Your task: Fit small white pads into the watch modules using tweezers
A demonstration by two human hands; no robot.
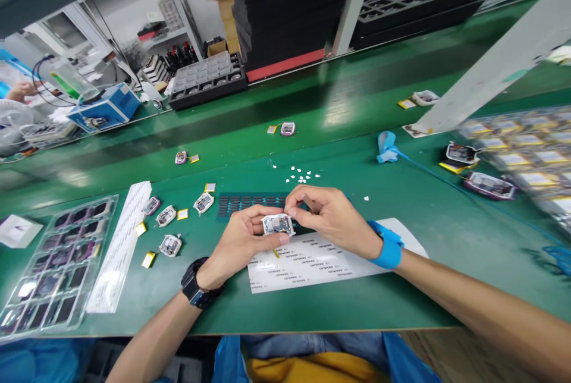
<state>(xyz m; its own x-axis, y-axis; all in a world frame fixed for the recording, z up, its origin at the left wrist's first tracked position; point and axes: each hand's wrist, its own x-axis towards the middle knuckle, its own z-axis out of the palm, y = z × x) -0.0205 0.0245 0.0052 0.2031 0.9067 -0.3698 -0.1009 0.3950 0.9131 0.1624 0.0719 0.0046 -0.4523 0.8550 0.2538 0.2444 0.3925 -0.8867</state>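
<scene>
My left hand (pixel 250 233) holds an open smartwatch case (pixel 277 225) by its edges, with the circuit board facing up. A bit of yellow shows below the case, under my thumb. At the case's right end, my right hand (pixel 321 207) has thumb and forefinger pinched together. A slim dark tool, perhaps tweezers, lies in that hand; its tip is hard to see. Beneath both hands is a printed white sheet (pixel 307 261). Behind them lies a dark sheet of small black strips (pixel 250 201), partly covered by my fingers. Small white pieces (pixel 303 178) are scattered just beyond.
Several open watch cases with yellow batteries (pixel 169 245) lie to the left, near a clear tray (pixel 75 258) of watch parts. A blue wrist-strap cord (pixel 428 172) crosses the right side. A white post (pixel 495 56) and a battery-filled tray (pixel 530 151) stand right.
</scene>
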